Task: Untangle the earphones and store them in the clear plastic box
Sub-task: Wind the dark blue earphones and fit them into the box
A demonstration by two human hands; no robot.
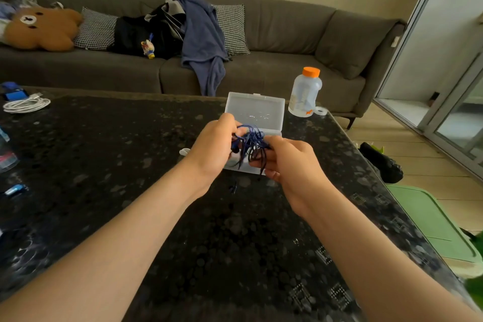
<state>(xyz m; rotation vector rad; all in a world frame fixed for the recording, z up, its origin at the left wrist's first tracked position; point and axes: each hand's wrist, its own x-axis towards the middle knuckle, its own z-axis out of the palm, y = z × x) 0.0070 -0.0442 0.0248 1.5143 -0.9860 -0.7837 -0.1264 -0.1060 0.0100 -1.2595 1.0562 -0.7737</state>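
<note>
One view logged: head-worn, wide-angle. It looks forward and down from above the near edge of the tabletop (104, 151), which fills the lower two thirds of the frame. We see both forearms enter from the bottom corners and converge at frame centre. There the left hand (213, 148) and right hand (292, 165) hold the earphones (251, 144) close to the lens, just in front of the clear plastic box (257, 110). Beyond the tabletop's far edge a sofa (287, 29) spans the upper frame, well back. The sliding door (460, 123) leans along the right edge.
</note>
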